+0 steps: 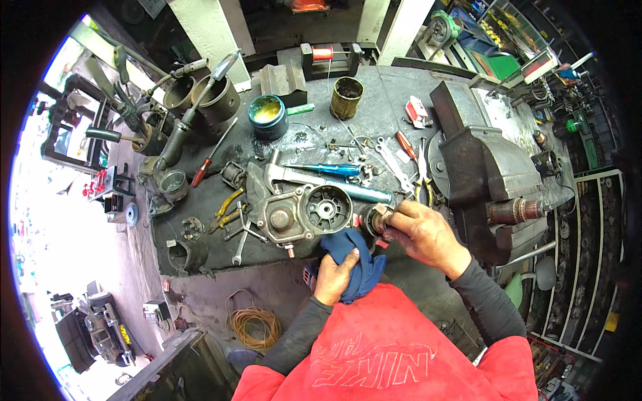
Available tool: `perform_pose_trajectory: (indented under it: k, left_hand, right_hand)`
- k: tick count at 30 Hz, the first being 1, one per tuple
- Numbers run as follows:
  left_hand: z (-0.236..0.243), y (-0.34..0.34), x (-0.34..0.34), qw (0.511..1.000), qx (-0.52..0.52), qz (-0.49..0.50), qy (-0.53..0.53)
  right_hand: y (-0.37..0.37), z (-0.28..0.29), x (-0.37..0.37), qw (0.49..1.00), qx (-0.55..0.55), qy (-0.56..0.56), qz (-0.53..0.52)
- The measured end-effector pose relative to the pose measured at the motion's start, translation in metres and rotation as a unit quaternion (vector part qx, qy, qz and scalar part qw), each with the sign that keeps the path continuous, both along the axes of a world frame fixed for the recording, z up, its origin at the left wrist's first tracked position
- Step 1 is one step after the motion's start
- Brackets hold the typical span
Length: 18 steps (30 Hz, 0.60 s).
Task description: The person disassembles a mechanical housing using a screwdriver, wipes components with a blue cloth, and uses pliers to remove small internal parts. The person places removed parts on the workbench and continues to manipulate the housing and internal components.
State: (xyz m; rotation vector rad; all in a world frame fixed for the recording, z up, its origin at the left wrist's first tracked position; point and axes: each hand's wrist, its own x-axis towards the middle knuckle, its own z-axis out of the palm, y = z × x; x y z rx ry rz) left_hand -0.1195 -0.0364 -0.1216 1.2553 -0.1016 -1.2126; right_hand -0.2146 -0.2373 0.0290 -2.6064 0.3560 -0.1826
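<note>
My left hand [336,275] is closed round a bunched dark blue cloth [361,275] at the bench's front edge. To its right, my right hand [428,235] has its fingers pinched at the rim of a small round metal motor part [376,220] with copper-coloured bits on top. The part's lower side is partly hidden by the fingers. Just left of it lies a grey metal motor housing [275,215], its round open end facing up. Behind the housing rests a hammer [328,185], with a blue-handled screwdriver [334,169] beyond it.
Spanners [391,160], pliers [422,177] and small loose parts lie across the workbench [307,144]. A large bench vise [491,167] blocks the right side. Tins of grease [267,117] and dark stuff [346,98] stand at the back. A coiled cable [255,327] lies below the bench.
</note>
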Motion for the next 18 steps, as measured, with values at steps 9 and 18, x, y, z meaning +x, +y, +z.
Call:
perform_pose_trajectory:
  k: [9, 18]
  left_hand:
    - [0.002, 0.005, 0.001, 0.984, 0.008, -0.047, -0.171]
    - [0.018, 0.057, -0.006, 0.962, 0.119, -0.037, -0.243]
  right_hand:
    - [-0.058, -0.016, 0.014, 0.963, 0.105, -0.03, -0.246]
    - [-0.056, -0.126, 0.158, 0.929, -0.184, 0.264, 0.184]
